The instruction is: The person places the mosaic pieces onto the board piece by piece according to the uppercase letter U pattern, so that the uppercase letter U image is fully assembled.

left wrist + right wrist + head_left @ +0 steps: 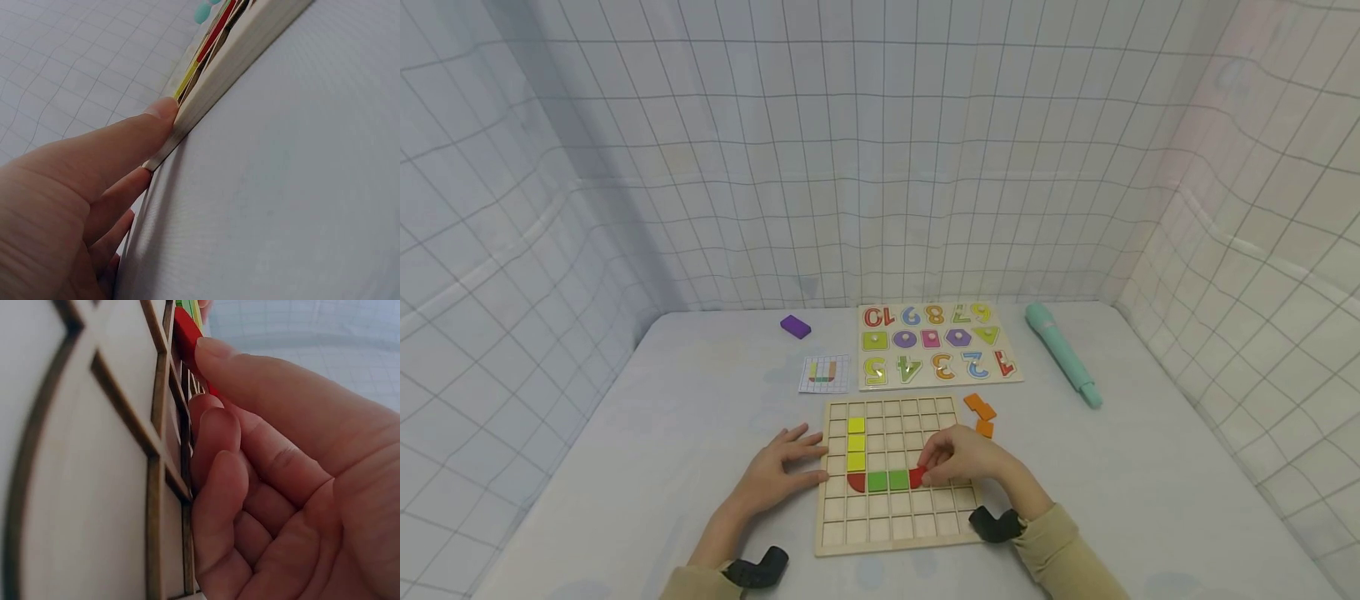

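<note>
A wooden grid board [857, 531] lies on the table with square cells. Yellow square tiles [856, 443] form a column in it, above a rounded red tile [857, 482] and two green square tiles [887, 481]. My right hand [967, 454] pinches another red tile [186, 336] between thumb and fingers; it sits tilted at the cell right of the green ones, its far part hidden by the fingers. My left hand [772, 473] touches the board's left edge with fairly straight fingers, the thumb against the rim [194, 103].
Orange tiles [984, 428] lie off the board's upper right corner. A pattern card [823, 374] and a purple block [795, 327] are behind it to the left. A number-and-shape puzzle board [940, 354] stands beyond, with a folded teal umbrella [1063, 354] at right.
</note>
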`<state>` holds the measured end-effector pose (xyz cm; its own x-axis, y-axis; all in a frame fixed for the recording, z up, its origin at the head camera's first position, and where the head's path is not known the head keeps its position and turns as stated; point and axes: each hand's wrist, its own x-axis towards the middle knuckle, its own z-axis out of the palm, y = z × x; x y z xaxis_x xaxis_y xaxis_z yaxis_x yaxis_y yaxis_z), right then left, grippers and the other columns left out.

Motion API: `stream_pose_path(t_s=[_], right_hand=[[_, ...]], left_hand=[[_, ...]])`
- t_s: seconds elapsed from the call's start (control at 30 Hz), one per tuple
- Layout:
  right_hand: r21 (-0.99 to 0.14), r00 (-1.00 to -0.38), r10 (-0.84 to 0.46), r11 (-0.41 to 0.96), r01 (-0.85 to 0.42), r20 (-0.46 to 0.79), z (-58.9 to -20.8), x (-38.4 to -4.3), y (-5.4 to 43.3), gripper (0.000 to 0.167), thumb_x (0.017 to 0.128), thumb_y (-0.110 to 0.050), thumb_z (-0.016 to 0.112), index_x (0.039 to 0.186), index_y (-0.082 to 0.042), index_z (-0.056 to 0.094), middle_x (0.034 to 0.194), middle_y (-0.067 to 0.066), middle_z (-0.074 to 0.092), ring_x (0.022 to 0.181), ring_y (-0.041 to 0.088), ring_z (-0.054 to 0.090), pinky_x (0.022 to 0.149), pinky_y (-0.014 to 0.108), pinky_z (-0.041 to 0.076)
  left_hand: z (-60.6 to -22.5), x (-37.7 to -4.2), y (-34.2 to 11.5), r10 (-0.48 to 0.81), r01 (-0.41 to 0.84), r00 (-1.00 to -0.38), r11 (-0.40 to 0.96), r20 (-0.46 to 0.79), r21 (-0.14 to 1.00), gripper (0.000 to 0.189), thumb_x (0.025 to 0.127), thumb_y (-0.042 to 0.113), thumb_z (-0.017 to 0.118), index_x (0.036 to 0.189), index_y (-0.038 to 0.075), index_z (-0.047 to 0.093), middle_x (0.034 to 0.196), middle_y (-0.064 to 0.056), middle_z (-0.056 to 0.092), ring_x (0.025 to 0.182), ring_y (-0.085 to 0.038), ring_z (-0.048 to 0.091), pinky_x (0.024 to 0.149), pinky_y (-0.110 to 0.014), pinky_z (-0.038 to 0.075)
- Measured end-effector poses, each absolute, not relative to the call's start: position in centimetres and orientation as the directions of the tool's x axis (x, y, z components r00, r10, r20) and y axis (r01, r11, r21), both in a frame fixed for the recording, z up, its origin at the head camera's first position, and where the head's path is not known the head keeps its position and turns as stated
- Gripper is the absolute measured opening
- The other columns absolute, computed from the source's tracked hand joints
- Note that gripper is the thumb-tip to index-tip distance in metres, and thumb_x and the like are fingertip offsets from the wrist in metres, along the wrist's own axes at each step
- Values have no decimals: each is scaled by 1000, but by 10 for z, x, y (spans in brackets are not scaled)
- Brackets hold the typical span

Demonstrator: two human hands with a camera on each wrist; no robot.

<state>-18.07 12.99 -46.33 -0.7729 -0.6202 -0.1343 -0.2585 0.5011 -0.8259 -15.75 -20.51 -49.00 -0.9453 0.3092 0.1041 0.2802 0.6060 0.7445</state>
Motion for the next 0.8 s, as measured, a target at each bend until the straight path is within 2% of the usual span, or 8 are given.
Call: stream_pose_path(t_s=[0.53, 0.8], right_hand=[[-808, -772, -623, 515, -287, -123, -465, -181, 131, 9, 80, -17, 75, 86, -14, 70, 72, -6, 62, 67, 10, 57, 60, 22, 50], [-820, -763, -633, 502, -274, -132, -463, -181, 131, 15, 78, -16, 77, 89, -12, 68, 76, -5, 63, 70, 12, 58, 64, 22, 51]], left_hand=[[-490, -158, -205, 308, 278, -946, 608, 102, 744, 46, 75, 41, 77, 112, 16, 70, 131, -3, 56, 137, -30, 28, 116, -49, 15], [-490, -158, -206, 313, 285, -944, 603, 107, 745, 46, 75, 41, 77, 112, 15, 70, 131, -3, 56, 137, -31, 28, 116, -49, 15]])
